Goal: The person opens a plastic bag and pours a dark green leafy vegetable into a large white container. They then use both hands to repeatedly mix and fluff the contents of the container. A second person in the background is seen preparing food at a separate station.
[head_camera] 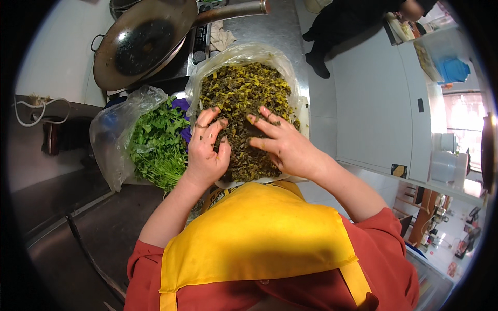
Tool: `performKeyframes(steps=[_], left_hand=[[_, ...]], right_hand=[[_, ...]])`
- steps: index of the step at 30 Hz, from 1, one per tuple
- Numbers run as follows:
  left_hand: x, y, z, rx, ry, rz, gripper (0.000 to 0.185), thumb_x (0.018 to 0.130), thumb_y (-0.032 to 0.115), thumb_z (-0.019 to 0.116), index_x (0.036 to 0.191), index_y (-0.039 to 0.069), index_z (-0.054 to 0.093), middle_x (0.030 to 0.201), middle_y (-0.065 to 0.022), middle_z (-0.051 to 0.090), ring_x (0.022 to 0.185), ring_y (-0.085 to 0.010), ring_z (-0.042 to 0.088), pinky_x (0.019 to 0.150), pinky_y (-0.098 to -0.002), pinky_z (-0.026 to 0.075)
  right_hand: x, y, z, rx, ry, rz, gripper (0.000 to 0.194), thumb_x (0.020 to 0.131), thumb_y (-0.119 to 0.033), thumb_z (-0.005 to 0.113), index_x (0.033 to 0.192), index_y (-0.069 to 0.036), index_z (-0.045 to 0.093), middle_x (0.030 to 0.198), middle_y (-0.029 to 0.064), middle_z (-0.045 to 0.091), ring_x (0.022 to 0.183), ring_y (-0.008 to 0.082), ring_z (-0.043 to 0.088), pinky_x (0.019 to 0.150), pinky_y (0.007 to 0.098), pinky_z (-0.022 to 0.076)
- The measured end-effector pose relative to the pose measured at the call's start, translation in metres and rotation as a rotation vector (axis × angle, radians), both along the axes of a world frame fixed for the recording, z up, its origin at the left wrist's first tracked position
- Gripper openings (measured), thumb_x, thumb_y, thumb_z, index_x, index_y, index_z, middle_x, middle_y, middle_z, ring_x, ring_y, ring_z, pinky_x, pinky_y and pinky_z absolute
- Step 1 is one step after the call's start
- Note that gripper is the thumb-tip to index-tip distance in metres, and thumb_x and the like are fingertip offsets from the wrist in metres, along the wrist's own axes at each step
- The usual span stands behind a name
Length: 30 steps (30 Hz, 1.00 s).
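Chopped dark green and yellow leafy vegetables (249, 87) fill a clear plastic bag (256, 50) that lies spread wide in front of me. Over the left part of the heap is my left hand (208, 149), its fingers apart and slightly curled, with bits of leaf stuck to them. My right hand (282, 142) hovers at or touches the right side of the heap, fingers spread and also flecked with leaf. Neither hand grips anything I can make out. A white edge, perhaps of a board or tray (304, 120), shows under the bag at the right.
Left of the heap, a bunch of leafy green herbs (159, 144) lies by another clear plastic bag (111, 132). A large wok (146, 42) stands tilted at the upper left, near a crumpled cloth (221, 35). A person in dark clothes (346, 23) stands at the upper right beside a white cabinet (373, 105).
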<state>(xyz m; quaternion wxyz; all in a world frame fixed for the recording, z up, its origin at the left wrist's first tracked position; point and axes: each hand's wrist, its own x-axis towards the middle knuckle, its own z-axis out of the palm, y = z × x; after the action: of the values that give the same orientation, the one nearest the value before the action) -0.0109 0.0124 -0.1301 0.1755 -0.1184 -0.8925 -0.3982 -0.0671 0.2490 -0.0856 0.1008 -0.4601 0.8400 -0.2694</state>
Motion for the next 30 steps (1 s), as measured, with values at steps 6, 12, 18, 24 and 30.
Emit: performKeyframes(steps=[6,12,18,24,30], left_hand=[[-0.048,0.006,-0.011,-0.342,-0.05,-0.126,0.046,0.089,0.013,0.064,0.134,0.011,0.059,0.149,-0.0136,0.046,0.142,-0.0375,0.038,0.116,-0.052,0.033],[-0.073,0.0,-0.014,-0.47,-0.112,-0.051,0.049,0.083,0.009,0.069,0.131,0.014,0.062,0.144,-0.0108,0.052,0.136,-0.0352,0.045,0.109,-0.0468,0.042],[-0.066,0.001,0.006,-0.276,-0.137,0.044,0.039,0.083,0.002,0.064,0.12,0.012,0.07,0.137,-0.0108,0.057,0.121,-0.0317,0.057,0.1,-0.0416,0.049],[-0.048,-0.009,0.016,-0.143,-0.194,-0.007,0.034,0.089,-0.003,0.058,0.119,0.007,0.07,0.137,-0.0128,0.059,0.126,-0.0322,0.056,0.103,-0.0396,0.048],[-0.005,-0.018,-0.016,0.121,-0.139,0.122,0.038,0.097,0.003,0.051,0.135,-0.005,0.054,0.146,-0.0215,0.048,0.138,-0.039,0.044,0.113,-0.044,0.038]], right_hand=[[0.012,-0.003,-0.028,-0.075,0.052,0.024,0.036,0.079,-0.001,0.064,0.114,-0.007,0.071,0.137,0.015,0.057,0.131,0.0339,0.05,0.1,0.0441,0.0471],[0.004,-0.021,-0.016,-0.138,0.126,-0.062,0.04,0.075,0.001,0.065,0.114,-0.006,0.068,0.132,0.0157,0.058,0.112,0.0343,0.059,0.087,0.0422,0.0519],[0.01,-0.016,0.023,-0.203,0.007,-0.125,0.034,0.079,-0.002,0.067,0.112,-0.007,0.069,0.108,0.0124,0.065,0.092,0.0313,0.064,0.073,0.0393,0.0561],[0.002,-0.007,0.018,-0.111,-0.242,-0.157,0.024,0.087,-0.016,0.072,0.109,-0.006,0.071,0.09,0.013,0.067,0.086,0.0327,0.067,0.074,0.0417,0.0551],[-0.04,-0.001,0.031,-0.254,-0.277,-0.366,0.019,0.096,-0.014,0.063,0.109,-0.002,0.072,0.098,0.0136,0.073,0.088,0.0244,0.07,0.081,0.0335,0.0555]])
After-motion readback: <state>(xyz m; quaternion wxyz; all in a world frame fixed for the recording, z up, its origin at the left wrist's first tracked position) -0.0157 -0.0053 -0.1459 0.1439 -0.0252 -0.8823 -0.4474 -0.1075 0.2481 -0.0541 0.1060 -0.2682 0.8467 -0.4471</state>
